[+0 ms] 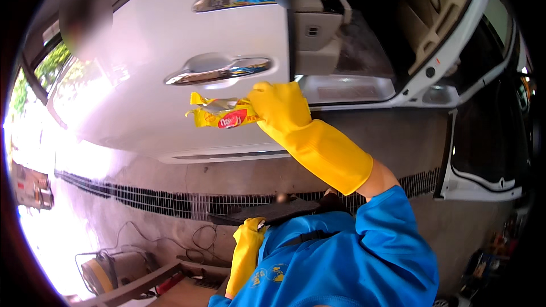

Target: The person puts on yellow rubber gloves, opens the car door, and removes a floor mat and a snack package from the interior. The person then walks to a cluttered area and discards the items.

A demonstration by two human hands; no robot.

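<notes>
My right hand, in a long yellow rubber glove, is closed on a crumpled yellow snack wrapper with a red patch and a silvery inside. The wrapper is held out in front of a white car door, just below its chrome handle. Down by my waist, my left hand, gloved the same way, has its fingers curled at the edge of a dark flat mat. A small pale bit shows at those fingertips; what it is I cannot make out.
Right of the front door is the car's open doorway, with its sill and another open door. A drain grate crosses the floor. At lower left stand a machine with a loose cable and a frame.
</notes>
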